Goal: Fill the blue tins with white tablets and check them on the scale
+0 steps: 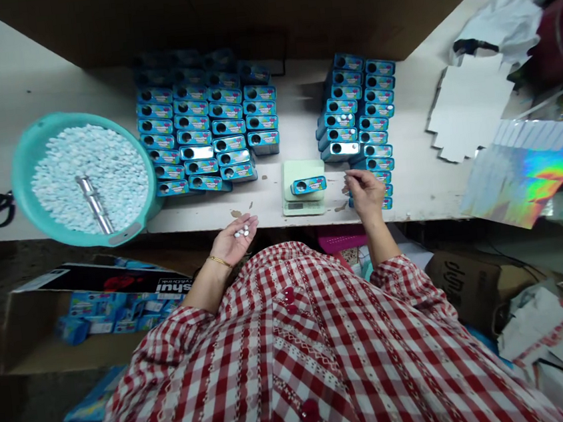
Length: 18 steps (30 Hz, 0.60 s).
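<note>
Several brown patches [235, 214] mark the white table [425, 189]; left hand [233, 241] spread under white pellets [242, 231], right hand [347, 175] pinched, contents unclear.

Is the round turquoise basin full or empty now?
The basin is well filled: white pieces hide its bottom, and a metal tool lies on them. Their exact depth I cannot tell.
</note>
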Each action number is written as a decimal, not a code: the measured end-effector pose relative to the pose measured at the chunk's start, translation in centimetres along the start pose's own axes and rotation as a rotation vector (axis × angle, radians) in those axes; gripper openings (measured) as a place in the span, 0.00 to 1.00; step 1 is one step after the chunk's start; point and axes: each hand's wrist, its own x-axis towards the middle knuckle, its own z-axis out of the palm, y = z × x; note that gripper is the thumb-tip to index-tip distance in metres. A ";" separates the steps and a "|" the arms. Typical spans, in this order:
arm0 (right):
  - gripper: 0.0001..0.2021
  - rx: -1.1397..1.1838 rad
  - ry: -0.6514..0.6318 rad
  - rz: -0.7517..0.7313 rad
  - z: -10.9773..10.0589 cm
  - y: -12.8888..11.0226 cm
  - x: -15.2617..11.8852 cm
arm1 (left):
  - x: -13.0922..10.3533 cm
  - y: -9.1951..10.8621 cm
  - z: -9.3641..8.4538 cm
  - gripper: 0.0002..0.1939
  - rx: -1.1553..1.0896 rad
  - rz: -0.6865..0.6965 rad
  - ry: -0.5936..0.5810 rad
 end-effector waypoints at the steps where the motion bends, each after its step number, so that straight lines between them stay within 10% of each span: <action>1: 0.08 0.000 0.024 0.019 -0.3 0.4 0.0 | 0.0 0.0 -0.3 0.13 -0.003 -0.001 0.020; 7: 0.10 -0.060 0.015 -0.048 -0.2 0.5 -0.1 | 0.1 -0.1 -0.5 0.11 -0.002 -0.005 0.032; 18: 0.23 -0.463 -0.577 -0.347 3.8 -0.8 0.4 | -0.1 0.0 -1.2 0.15 -0.021 0.015 -0.017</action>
